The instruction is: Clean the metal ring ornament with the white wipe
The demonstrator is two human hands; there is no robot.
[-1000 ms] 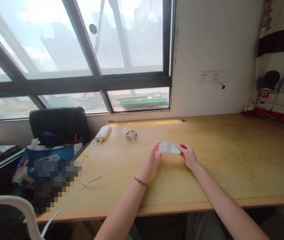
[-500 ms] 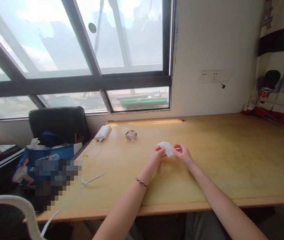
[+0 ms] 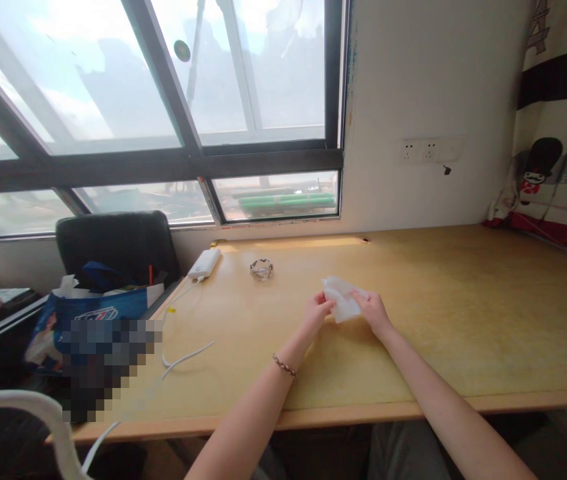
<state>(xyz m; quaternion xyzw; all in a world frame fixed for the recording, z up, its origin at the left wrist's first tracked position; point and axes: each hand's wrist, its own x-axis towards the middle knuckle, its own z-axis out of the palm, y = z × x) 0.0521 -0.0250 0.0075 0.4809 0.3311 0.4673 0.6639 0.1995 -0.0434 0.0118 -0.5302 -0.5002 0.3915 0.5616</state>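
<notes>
A small white tissue (image 3: 341, 298) is held just above the wooden desk (image 3: 463, 313), near its middle. My left hand (image 3: 316, 312) pinches the tissue's left edge, and a beaded bracelet sits on that wrist. My right hand (image 3: 374, 311) grips the tissue's right edge with the fingers closed. The two hands are close together, and the tissue stands up folded between them.
A glass ashtray (image 3: 262, 269) and a white power bank (image 3: 204, 263) with a white cable (image 3: 183, 360) lie on the desk's left part. A black chair (image 3: 118, 243) holding a blue bag (image 3: 88, 313) stands at the left. A window and wall sockets (image 3: 426, 151) are behind.
The tissue was stretched wide between my hands a second ago. My hands have come together, folding it smaller and more upright.
</notes>
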